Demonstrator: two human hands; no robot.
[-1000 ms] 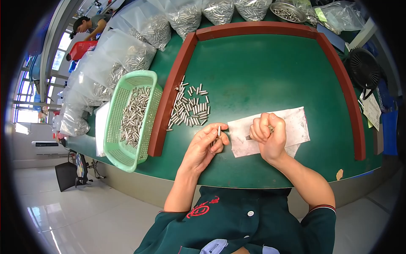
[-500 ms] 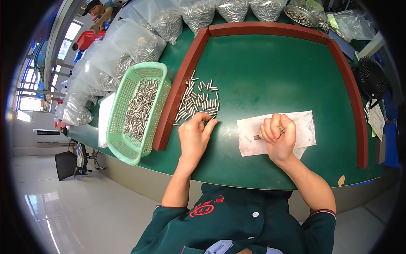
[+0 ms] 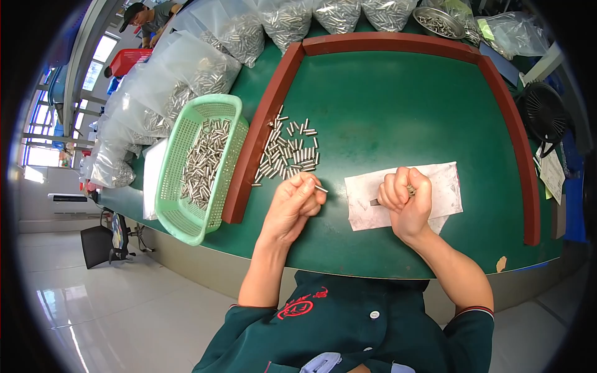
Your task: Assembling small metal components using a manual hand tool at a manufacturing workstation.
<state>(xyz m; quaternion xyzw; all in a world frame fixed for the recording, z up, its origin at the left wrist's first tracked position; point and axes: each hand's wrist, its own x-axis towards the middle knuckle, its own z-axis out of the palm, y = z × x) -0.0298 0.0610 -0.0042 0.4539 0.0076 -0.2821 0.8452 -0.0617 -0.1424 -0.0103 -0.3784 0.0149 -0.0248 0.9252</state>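
Note:
Between the thumb and fingertips of my left hand (image 3: 291,208) is one small metal pin (image 3: 321,189), its end pointing right. A loose pile of the same metal pins (image 3: 289,152) lies on the table just beyond that hand. My right hand (image 3: 407,205) is a closed fist over a stained white cloth (image 3: 367,214). It grips a slim tool whose flat, dark metal tip (image 3: 374,202) pokes out on the left; a yellowish end (image 3: 411,190) shows at the top of the fist. Most of this tool is hidden by the fingers.
Dark red rails (image 3: 260,133) border the green tabletop (image 3: 398,105). Left of them stands a light green plastic basket (image 3: 163,193) of metal pins. Clear bags of metal parts (image 3: 239,37) line the back. A metal bowl (image 3: 438,23) and a black fan (image 3: 544,112) are at the right; a person (image 3: 152,22) works far left.
My left hand has drawn back from the pile, turned, and now shows a metal pin in its fingertips. The right fist has barely moved. The far person's arm has lowered.

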